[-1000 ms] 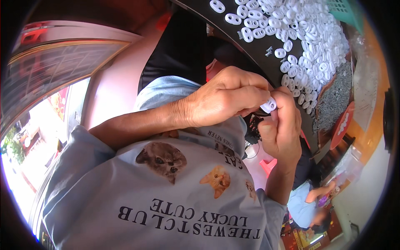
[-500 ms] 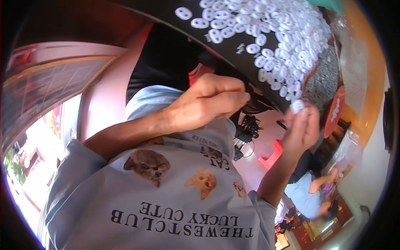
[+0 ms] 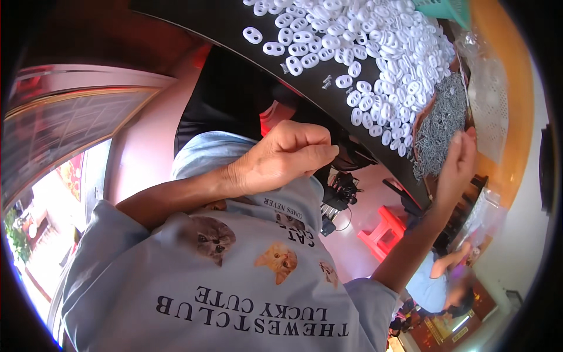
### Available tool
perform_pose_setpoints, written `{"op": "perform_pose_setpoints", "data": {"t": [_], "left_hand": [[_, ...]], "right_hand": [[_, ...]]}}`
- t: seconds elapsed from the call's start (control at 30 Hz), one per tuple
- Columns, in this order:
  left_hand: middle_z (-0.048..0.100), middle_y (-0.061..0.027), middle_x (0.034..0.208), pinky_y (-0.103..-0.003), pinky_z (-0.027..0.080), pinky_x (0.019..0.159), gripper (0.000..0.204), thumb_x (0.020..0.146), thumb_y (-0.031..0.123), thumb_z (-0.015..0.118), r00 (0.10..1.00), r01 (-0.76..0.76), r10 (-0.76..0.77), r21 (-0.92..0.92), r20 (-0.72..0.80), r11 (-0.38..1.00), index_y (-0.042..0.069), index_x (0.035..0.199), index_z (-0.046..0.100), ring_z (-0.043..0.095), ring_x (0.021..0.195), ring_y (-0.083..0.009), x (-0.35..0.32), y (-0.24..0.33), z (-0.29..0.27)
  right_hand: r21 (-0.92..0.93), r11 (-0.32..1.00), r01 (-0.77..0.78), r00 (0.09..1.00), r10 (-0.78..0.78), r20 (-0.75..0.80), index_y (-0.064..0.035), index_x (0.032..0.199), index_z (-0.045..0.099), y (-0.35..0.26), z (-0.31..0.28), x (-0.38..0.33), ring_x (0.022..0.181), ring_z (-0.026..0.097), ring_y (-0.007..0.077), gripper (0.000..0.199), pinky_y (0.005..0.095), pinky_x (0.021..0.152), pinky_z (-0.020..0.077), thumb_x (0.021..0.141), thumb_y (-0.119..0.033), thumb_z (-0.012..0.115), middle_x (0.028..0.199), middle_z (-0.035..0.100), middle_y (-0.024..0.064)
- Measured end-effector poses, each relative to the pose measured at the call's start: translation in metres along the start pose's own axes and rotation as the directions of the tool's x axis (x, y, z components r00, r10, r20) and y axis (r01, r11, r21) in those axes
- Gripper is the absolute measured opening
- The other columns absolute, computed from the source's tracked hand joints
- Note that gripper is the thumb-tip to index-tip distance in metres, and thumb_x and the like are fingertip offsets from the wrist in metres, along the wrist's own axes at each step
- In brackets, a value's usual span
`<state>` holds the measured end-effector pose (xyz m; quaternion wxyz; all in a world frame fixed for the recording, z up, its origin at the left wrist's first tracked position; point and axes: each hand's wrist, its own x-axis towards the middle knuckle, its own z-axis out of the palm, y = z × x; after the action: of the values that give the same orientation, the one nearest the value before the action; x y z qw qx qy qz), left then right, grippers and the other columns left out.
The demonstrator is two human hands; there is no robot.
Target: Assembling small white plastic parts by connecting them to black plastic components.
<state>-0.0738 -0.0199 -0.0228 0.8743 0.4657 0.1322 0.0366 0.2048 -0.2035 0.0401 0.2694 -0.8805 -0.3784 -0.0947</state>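
Note:
My left hand (image 3: 284, 157) is closed in front of my shirt, thumb against the curled fingers. Whatever it may hold is hidden. My right hand (image 3: 460, 159) reaches out at the right, beside a heap of small grey metal screws (image 3: 440, 114). Its fingers point away from me, stretched out, and no white piece shows in them. Across the dark tabletop (image 3: 234, 26) spreads a large pile of white oval plastic pieces with two holes (image 3: 404, 64). A few loose screws (image 3: 326, 82) lie by the pile's near edge.
A green plastic basket (image 3: 448, 10) stands at the far edge beside a wooden surface (image 3: 516, 94). Below the table is a red plastic stool (image 3: 382, 232). Another person in a light blue top (image 3: 427, 284) sits at the lower right.
My right hand has moved right and outward, past the screw heap. The white two-holed piece it held no longer shows. My left hand stays closed, shifted only slightly in view.

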Motion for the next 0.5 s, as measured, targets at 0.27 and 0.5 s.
{"op": "perform_pose_setpoints", "data": {"t": [0.27, 0.5], "left_hand": [[0.049, 0.0005, 0.063, -0.024, 0.034, 0.054, 0.027, 0.098, 0.014, 0.051, 0.999, 0.011, -0.009, 0.043, -0.031, 0.999, 0.002, 0.074, 0.054, 0.041, 0.058, -0.0064, 0.0, -0.002, -0.001], [0.044, 0.0037, 0.062, -0.024, 0.031, 0.052, 0.032, 0.098, 0.016, 0.051, 0.998, 0.02, -0.02, -0.005, -0.052, 1.0, 0.004, 0.069, 0.049, 0.037, 0.059, -0.0033, 0.002, 0.0, -0.004]], "right_hand": [[0.035, 0.909, 0.416, 0.864, -0.407, 0.296, -0.0042, 0.113, 0.061, -0.099, 0.066, 0.033, 0.078, 0.057, 0.0176, 0.021, 0.0286, 0.069, 0.0457, 0.093, -0.011, 0.058, 0.092, 0.056, 0.0069], [-0.055, 0.883, 0.465, 0.81, -0.4, 0.428, -0.0082, 0.114, 0.061, -0.125, 0.082, 0.041, 0.078, 0.058, 0.0281, 0.023, 0.0367, 0.071, 0.0462, 0.092, -0.012, 0.056, 0.099, 0.055, 0.01]]}}
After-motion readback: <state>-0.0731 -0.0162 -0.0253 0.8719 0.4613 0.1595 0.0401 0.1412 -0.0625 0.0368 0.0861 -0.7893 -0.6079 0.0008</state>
